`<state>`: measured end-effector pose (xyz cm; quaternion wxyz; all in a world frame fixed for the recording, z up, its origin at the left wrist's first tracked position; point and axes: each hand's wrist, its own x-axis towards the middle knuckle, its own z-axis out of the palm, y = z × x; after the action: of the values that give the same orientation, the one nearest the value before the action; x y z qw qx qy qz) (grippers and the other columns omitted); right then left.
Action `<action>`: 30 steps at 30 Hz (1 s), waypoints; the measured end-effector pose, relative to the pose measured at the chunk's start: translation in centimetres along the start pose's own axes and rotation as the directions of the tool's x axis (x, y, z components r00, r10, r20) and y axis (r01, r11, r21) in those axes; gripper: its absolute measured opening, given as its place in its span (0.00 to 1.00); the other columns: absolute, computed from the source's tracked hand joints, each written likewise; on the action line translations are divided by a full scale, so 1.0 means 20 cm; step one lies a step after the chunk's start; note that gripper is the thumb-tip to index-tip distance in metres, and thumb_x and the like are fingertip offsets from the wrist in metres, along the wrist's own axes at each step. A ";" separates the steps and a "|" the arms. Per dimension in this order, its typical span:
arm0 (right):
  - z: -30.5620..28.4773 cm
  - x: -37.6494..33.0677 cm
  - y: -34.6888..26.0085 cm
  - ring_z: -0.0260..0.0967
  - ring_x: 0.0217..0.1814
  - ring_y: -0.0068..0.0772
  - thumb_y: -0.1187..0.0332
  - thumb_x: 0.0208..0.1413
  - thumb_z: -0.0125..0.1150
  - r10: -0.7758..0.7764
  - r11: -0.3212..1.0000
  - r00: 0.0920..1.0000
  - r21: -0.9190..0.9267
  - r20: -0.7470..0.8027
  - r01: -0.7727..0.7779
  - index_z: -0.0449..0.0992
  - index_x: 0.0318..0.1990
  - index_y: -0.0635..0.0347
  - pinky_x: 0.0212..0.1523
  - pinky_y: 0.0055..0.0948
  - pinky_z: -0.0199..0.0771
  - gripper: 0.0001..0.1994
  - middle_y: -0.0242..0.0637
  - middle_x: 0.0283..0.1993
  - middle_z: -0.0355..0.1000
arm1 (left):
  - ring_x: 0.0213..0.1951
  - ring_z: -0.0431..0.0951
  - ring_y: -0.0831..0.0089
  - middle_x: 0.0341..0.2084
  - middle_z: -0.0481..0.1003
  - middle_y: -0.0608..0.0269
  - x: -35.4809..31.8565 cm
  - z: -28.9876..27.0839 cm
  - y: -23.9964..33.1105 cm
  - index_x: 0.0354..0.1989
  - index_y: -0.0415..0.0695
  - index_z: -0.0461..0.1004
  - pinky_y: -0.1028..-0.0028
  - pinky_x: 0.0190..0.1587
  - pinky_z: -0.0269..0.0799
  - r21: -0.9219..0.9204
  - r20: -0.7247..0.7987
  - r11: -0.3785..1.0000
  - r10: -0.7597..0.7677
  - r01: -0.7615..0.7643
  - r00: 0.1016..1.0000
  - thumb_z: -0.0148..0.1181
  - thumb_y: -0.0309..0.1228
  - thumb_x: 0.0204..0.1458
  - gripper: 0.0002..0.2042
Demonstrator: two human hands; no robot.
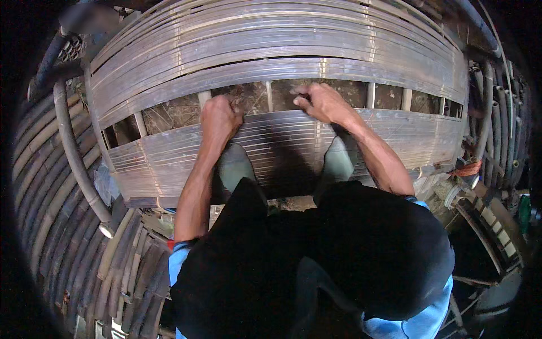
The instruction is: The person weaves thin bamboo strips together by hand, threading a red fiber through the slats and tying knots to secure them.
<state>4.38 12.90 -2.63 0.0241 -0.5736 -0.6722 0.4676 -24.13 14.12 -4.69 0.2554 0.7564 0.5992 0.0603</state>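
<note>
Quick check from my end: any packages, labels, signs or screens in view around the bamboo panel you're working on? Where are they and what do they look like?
None that I can make out: no package, label, sign or screen.
What is in view is the woven slat panel, grey-brown strips across the middle, with the left hand and right hand at its open gap.
Round poles lie stacked at the left.

A woven bamboo-slat panel [282, 152] lies flat on bare ground [169, 113].
</note>
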 end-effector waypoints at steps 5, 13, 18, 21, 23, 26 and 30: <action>0.25 0.23 0.17 0.73 0.55 0.54 0.65 0.61 0.56 -0.009 1.000 0.997 -0.022 0.074 0.010 0.67 0.65 0.58 0.57 0.46 0.72 0.24 0.54 0.52 0.76 | 0.31 0.80 0.44 0.25 0.79 0.44 0.21 0.26 0.08 0.29 0.41 0.81 0.57 0.36 0.76 0.190 0.151 0.982 -0.042 0.013 0.988 0.64 0.29 0.42 0.07; 0.28 0.29 0.18 0.78 0.45 0.43 0.65 0.56 0.60 -0.142 0.900 0.976 0.432 0.164 0.058 0.81 0.49 0.60 0.47 0.38 0.76 0.15 0.46 0.45 0.81 | 0.37 0.83 0.50 0.29 0.80 0.42 0.23 0.30 0.04 0.29 0.41 0.84 0.61 0.44 0.77 -0.398 0.427 0.889 -0.040 0.227 0.903 0.59 0.34 0.50 0.11; 0.21 0.18 0.08 0.75 0.30 0.40 0.63 0.59 0.62 -0.057 0.974 0.998 0.216 -0.029 0.062 0.83 0.38 0.60 0.37 0.37 0.74 0.10 0.47 0.28 0.78 | 0.32 0.82 0.61 0.27 0.81 0.50 0.19 0.17 0.07 0.31 0.42 0.84 0.66 0.40 0.77 -0.316 0.370 0.921 -0.101 0.227 0.923 0.59 0.32 0.50 0.09; 0.11 0.05 0.02 0.72 0.26 0.42 0.60 0.58 0.63 0.065 0.995 0.988 0.089 -0.140 -0.052 0.82 0.36 0.63 0.33 0.38 0.72 0.13 0.49 0.23 0.74 | 0.26 0.80 0.72 0.28 0.83 0.57 0.17 0.10 0.13 0.38 0.41 0.83 0.70 0.34 0.77 -0.512 0.358 0.801 -0.131 0.312 0.924 0.55 0.27 0.53 0.10; 0.04 -0.01 -0.06 0.70 0.24 0.40 0.61 0.58 0.63 0.059 0.994 0.984 0.100 -0.170 -0.042 0.82 0.35 0.63 0.31 0.38 0.71 0.13 0.48 0.22 0.73 | 0.25 0.79 0.72 0.31 0.83 0.56 0.15 0.10 0.13 0.42 0.40 0.81 0.69 0.33 0.77 -0.672 0.406 0.632 -0.120 0.385 0.906 0.52 0.26 0.54 0.12; 0.01 -0.05 -0.15 0.71 0.25 0.48 0.61 0.57 0.64 0.058 0.990 0.978 0.135 -0.200 -0.031 0.82 0.34 0.65 0.31 0.42 0.71 0.13 0.51 0.22 0.73 | 0.24 0.74 0.81 0.35 0.83 0.61 0.11 0.14 0.18 0.53 0.40 0.75 0.75 0.29 0.76 -0.900 0.297 0.332 -0.008 0.282 0.955 0.51 0.21 0.55 0.17; 0.01 -0.04 -0.24 0.75 0.27 0.53 0.63 0.56 0.64 0.055 0.984 0.981 0.176 -0.184 -0.022 0.81 0.32 0.66 0.31 0.43 0.72 0.12 0.55 0.24 0.73 | 0.25 0.78 0.75 0.40 0.83 0.54 0.05 0.17 0.24 0.58 0.41 0.72 0.73 0.31 0.78 -0.845 0.231 0.505 0.046 0.177 0.972 0.59 0.20 0.53 0.21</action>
<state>0.83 12.61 0.83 0.1280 -0.6239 -0.6125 0.4682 -18.42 13.23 -5.58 0.6645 0.5078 0.4857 0.2545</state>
